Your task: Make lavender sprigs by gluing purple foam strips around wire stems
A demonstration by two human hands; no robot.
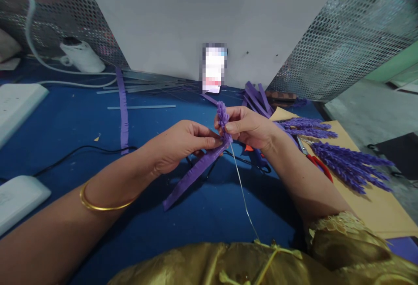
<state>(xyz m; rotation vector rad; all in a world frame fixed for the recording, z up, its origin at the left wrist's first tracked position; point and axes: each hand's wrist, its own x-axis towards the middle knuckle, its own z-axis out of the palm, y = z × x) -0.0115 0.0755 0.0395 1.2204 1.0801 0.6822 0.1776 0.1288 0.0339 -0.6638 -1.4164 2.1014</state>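
A purple fringed strip (194,172) hangs down to the left from between my hands. Its upper end wraps round a thin wire (241,182), forming a purple flower spike (222,115). My left hand (192,142) pinches the strip between thumb and fingers, just below the spike. On the other side, my right hand (246,126) holds the flower spike, with the thumb and fingers closed on it. The bare wire runs down from the spike towards my clothing. The wrapped core is hidden by petals and fingers.
Finished purple spikes (349,163) lie on brown paper (385,211) at the right, beside red-handled scissors (320,167). A phone (214,69) leans on the white panel. Another purple strip (123,115), wires and white power strips (19,106) are at the left of the blue table (78,128).
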